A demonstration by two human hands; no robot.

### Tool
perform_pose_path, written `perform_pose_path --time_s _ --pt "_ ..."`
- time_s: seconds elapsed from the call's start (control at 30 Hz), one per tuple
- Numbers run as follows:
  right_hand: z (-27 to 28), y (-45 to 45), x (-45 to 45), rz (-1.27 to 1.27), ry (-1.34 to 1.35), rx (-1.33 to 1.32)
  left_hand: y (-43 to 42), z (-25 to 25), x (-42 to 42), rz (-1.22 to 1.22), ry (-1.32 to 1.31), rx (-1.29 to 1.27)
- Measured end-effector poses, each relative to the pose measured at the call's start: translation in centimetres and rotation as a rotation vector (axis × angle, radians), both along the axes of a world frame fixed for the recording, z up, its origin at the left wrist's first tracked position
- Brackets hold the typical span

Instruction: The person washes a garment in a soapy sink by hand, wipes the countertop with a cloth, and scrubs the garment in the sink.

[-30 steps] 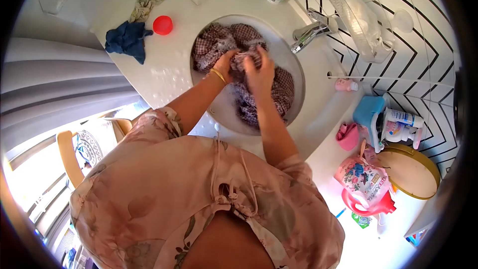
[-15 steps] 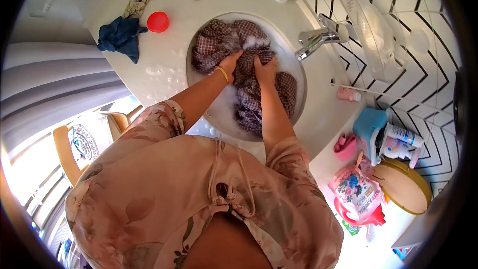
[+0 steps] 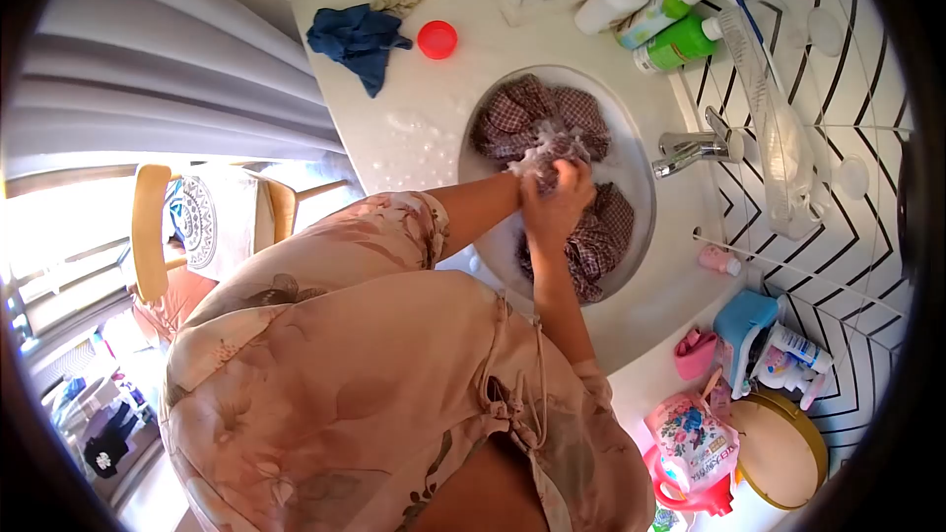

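A wet brown checked cloth (image 3: pixel 603 236) lies bunched in the round sink (image 3: pixel 645 153), in soapy water. Both hands are together over its middle, where a foamy fold is squeezed between them. My right hand (image 3: pixel 557 202) is closed on this fold, with its fingers curled over the top. My left hand (image 3: pixel 527 175) grips the same fold from the left; suds and the right hand hide most of its fingers. Parts of the cloth spread out above and below the hands.
A chrome tap (image 3: pixel 695 150) reaches over the sink's right side. A red lid (image 3: pixel 437 39) and a dark blue cloth (image 3: pixel 355 39) lie on the counter. Pump bottles (image 3: pixel 675 44) stand at the back. A blue container (image 3: pixel 744 325) and a pink detergent bag (image 3: pixel 695 433) are at lower right.
My hands have come together, from gripping the cloth side by side to squeezing one foamy fold. The camera view has shifted, so the sink appears further right and lower.
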State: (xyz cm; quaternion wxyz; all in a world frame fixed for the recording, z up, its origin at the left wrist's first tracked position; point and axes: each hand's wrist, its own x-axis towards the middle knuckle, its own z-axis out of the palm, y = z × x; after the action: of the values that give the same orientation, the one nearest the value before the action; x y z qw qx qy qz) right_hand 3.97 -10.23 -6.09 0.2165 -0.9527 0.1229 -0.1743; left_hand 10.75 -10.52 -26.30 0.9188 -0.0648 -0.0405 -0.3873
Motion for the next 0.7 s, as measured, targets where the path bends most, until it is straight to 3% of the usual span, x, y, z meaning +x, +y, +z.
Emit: perform_pose_path --time_s 0.1,0.13,0.17,0.23,0.3,0.33,0.37,0.43,0.47,0.5,0.53,0.57,0.67,0.7 --pt "-3.8 -6.3 2.2 -0.249 0.269 0.56 5.4 20.0 -0.9 -0.274 0.185 1.03" --pt "-4.2 -6.8 2.5 -0.383 0.287 0.733 4.3 13.5 -0.6 -0.339 0.14 1.001" --pt "-4.4 -7.1 2.8 -0.52 0.301 0.905 4.7 13.9 0.2 -0.379 0.008 1.143" --pt "-4.8 -8.3 2.5 -0.474 0.348 0.791 5.8 15.4 1.0 -0.467 -0.256 1.409" --pt "-2.9 -7.5 1.5 -0.6 0.322 0.803 9.3 17.1 2.9 -0.511 -0.622 1.621" --pt "-2.3 -7.2 1.0 -0.664 0.303 0.812 12.0 18.8 3.7 -0.423 -0.855 1.678" --pt "-2.6 -7.4 0.1 -0.57 0.31 0.715 15.0 19.9 4.7 -0.324 -1.096 1.718" --pt "-3.6 -8.0 -1.8 -0.391 0.317 0.521 21.7 18.1 8.2 0.453 -1.309 1.99" --pt "-3.7 -7.3 -2.7 -0.369 0.27 0.442 24.6 22.1 7.8 0.661 -1.126 2.391" --pt "-3.0 -6.7 -3.6 -0.295 0.291 0.409 27.8 22.6 9.0 1.139 -1.3 2.508" --pt "-1.6 -6.0 -4.4 -0.222 0.309 0.375 29.7 22.5 9.6 1.183 -1.242 2.787" --pt "-0.8 -5.5 -5.3 -0.151 0.326 0.341 31.1 22.6 10.1 1.223 -1.157 3.066" --pt "-0.7 -5.0 -6.8 -0.089 0.356 0.333 34.6 19.4 11.1 0.398 -1.12 2.826" --pt "-0.5 -4.8 -7.3 -0.066 0.372 0.348 35.4 17.0 11.5 0.467 -1.196 2.742"
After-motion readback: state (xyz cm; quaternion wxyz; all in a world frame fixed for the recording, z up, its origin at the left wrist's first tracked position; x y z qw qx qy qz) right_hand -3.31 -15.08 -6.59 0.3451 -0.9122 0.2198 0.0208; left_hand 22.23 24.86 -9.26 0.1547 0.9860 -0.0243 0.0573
